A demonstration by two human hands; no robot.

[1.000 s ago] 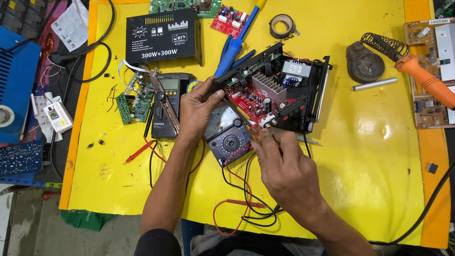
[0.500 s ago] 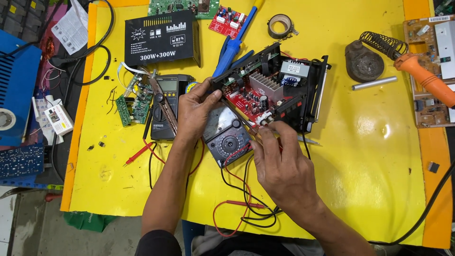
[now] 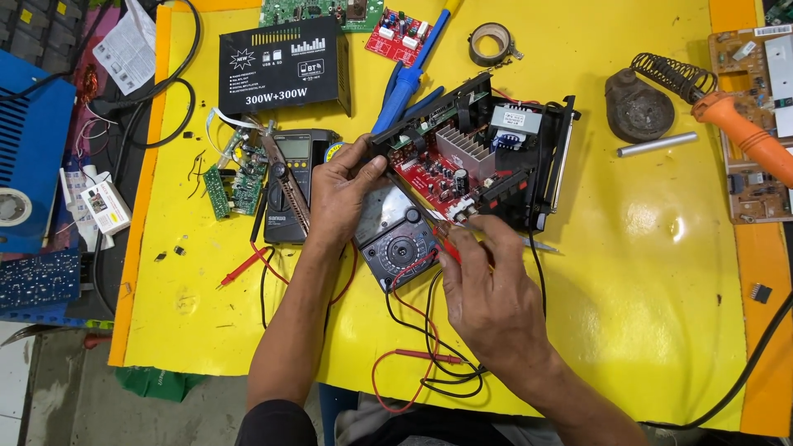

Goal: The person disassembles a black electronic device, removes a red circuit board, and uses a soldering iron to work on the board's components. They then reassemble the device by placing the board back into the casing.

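Probing the open amplifier (image 3: 487, 161) on the yellow table (image 3: 644, 314), I am pinching a red probe (image 3: 450, 248) in my right hand (image 3: 487, 289), fingers closed on it, its tip at the near edge of the red board (image 3: 429, 173). My left hand (image 3: 343, 194) is gripping the amplifier's left end, steadying it. The analog meter (image 3: 396, 235) is lying between my hands, leads plugged in. The cover is already off; testing looks underway, and reassembly is not yet started.
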